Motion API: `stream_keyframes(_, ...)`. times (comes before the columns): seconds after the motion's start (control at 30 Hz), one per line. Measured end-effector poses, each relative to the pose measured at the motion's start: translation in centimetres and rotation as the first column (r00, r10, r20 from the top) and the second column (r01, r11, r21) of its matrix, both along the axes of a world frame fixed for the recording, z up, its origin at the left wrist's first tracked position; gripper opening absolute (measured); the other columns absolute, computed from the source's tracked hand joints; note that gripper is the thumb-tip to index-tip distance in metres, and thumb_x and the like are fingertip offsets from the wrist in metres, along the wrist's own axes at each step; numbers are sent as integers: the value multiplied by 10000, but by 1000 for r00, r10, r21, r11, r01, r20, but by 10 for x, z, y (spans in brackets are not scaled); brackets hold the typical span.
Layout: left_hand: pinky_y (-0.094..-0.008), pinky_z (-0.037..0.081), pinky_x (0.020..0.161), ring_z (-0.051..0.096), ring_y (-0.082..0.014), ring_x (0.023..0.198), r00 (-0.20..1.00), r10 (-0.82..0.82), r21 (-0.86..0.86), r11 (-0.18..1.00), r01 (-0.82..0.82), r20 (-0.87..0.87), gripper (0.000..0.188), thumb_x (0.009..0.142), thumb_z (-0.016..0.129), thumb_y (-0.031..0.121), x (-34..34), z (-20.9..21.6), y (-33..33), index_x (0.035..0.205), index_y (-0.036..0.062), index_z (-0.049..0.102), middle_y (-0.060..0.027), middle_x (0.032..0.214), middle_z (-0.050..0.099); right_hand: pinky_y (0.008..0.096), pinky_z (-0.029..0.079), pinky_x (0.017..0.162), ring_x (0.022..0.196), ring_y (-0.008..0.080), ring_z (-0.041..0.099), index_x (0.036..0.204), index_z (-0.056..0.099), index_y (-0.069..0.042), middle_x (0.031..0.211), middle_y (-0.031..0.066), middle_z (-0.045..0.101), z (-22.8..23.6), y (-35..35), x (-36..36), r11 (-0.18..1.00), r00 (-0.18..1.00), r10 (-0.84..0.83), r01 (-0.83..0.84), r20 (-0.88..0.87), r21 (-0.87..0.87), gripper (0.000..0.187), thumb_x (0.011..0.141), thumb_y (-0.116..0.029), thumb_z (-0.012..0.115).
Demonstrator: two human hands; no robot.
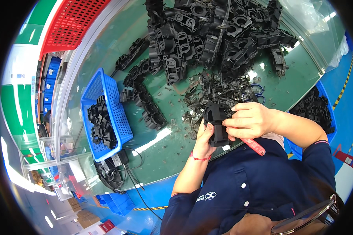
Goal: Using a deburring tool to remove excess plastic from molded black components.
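Gripping black moulded plastic part [219, 131] in left hand [203, 140], with fingers mostly hidden behind it, curling right hand [249, 118] around red flat-handled tool [255, 147], working end concealed beneath fingers, just beyond fingertips jumbled black plastic scraps [210, 88], individually indistinct.

Scraps [213, 92] block ahead, but tabletop [166, 159] leaves room left.

From here, the right hand [250, 120] is hiding the far end of the red tool [254, 146]; my view's top edge is cutting off the red basket [72, 26] and the heap of black parts [184, 44].
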State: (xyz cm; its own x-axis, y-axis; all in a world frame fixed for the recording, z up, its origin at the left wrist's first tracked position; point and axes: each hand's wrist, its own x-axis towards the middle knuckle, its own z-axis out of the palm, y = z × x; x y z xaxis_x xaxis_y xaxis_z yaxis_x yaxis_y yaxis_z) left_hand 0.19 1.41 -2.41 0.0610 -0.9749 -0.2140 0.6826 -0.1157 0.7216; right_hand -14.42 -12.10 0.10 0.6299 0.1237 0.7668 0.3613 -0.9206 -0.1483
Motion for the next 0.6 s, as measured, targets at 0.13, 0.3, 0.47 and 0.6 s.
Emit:
stream_keyframes(0.13, -403, 553, 673, 646, -313, 723, 991, -53, -92, 995, 42, -119, 560, 857, 580, 394, 7, -1, -2, 1197, 26, 329, -204, 962, 561, 416, 475, 807, 658, 202, 561, 832, 589, -45, 890, 69, 608, 1, -12, -9, 968, 965, -249, 251, -77, 13, 189, 677, -128, 658)
stream_keyframes(0.3, -423, 552, 691, 650, -326, 755, 998, -33, -103, 994, 28, -44, 576, 845, 595, 401, 10, 2, -2, 1196, 30, 329, -212, 937, 564, 433, 420, 899, 791, 210, 614, 904, 622, -40, 945, 82, 619, -6, -10, -14, 762, 966, -175, 255, -190, 595, 124, 781, -49, 631)
stream_keyframes(0.47, -418, 563, 616, 638, -272, 737, 989, 107, -105, 990, -97, 101, 558, 866, 547, 425, 7, 6, -8, 1199, 31, 336, -185, 913, 555, 321, 460, 757, 761, 156, 572, 897, 661, -42, 802, 57, 594, 8, 8, -14, 371, 977, 124, 117, -174, 921, 108, 793, -70, 651)
stream_keyframes(0.6, -388, 561, 494, 620, -241, 742, 939, 246, -48, 969, -242, 240, 516, 888, 528, 388, 9, 9, -14, 1225, 52, 328, -144, 904, 550, 272, 436, 660, 732, 131, 536, 893, 665, -33, 751, 41, 570, 8, 9, -15, 412, 962, 124, 174, -245, 894, 104, 799, -71, 644)
